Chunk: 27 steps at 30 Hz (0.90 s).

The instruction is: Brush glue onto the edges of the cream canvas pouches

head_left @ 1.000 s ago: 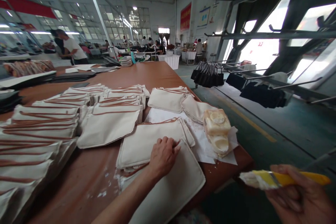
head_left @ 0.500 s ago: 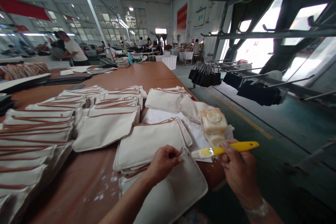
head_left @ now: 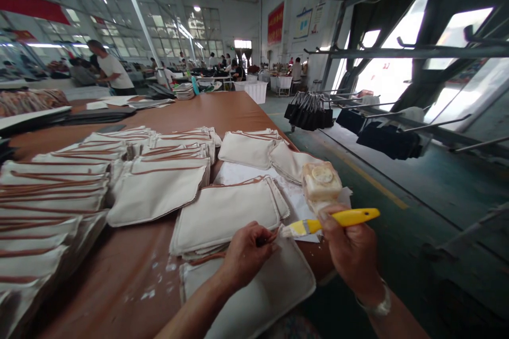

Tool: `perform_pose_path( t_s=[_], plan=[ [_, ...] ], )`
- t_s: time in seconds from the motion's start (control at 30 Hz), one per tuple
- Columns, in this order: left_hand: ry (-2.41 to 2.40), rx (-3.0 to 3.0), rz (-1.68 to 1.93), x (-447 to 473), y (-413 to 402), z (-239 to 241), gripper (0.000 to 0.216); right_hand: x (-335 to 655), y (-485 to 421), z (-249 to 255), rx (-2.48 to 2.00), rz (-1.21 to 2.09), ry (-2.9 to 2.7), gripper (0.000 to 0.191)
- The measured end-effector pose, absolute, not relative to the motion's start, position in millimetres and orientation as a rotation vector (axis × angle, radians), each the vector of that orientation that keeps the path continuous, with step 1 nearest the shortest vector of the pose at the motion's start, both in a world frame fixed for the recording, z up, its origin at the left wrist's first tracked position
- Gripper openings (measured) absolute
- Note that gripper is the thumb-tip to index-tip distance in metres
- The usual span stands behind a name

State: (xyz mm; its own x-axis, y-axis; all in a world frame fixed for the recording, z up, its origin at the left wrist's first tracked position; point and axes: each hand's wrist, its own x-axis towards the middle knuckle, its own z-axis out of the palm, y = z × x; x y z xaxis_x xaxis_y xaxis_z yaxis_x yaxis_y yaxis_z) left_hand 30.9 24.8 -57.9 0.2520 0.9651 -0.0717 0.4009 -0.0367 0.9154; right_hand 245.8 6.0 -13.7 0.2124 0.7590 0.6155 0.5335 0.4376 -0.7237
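My left hand [head_left: 246, 254] pinches the brown-trimmed top edge of a cream canvas pouch [head_left: 254, 291] lying at the near edge of the brown table [head_left: 222, 111]. My right hand [head_left: 352, 254] grips a yellow-handled brush [head_left: 330, 221], its bristle tip right at the pinched edge. A small stack of the same pouches [head_left: 226, 214] lies just beyond my left hand. A pale glue container [head_left: 321, 183] stands on white paper [head_left: 294, 196] behind the brush.
Rows of stacked cream pouches [head_left: 79, 180] cover the left and middle of the table. Racks with dark bags [head_left: 314, 111] stand to the right over a green floor. A person in a white shirt [head_left: 111, 71] and others work at the far end.
My right hand brought the brush from the far lower right up and left to the pouch edge. My left hand's fingers curled from flat into a pinch on the edge.
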Motion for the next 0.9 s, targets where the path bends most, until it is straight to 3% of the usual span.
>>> perform_pose_path(
  t_s=[0.27,0.5,0.73,0.9],
  plan=[
    [1.308,2.035,0.949,30.7,9.6,-66.0,0.013,259.1,11.1,-16.5,-1.254,0.113,-1.435,0.028],
    [1.031,2.806,1.118,31.8,-7.0,-60.7,0.017,266.7,-3.9,6.2,-1.199,0.367,-1.405,0.023],
    [0.920,3.040,1.030,29.7,-13.1,-47.7,0.026,271.2,-15.7,26.6,-1.054,0.522,-1.893,0.024],
    [0.911,3.092,1.054,34.0,-15.8,-44.0,0.026,275.8,-25.2,32.9,-1.095,0.404,-1.787,0.018]
  ],
)
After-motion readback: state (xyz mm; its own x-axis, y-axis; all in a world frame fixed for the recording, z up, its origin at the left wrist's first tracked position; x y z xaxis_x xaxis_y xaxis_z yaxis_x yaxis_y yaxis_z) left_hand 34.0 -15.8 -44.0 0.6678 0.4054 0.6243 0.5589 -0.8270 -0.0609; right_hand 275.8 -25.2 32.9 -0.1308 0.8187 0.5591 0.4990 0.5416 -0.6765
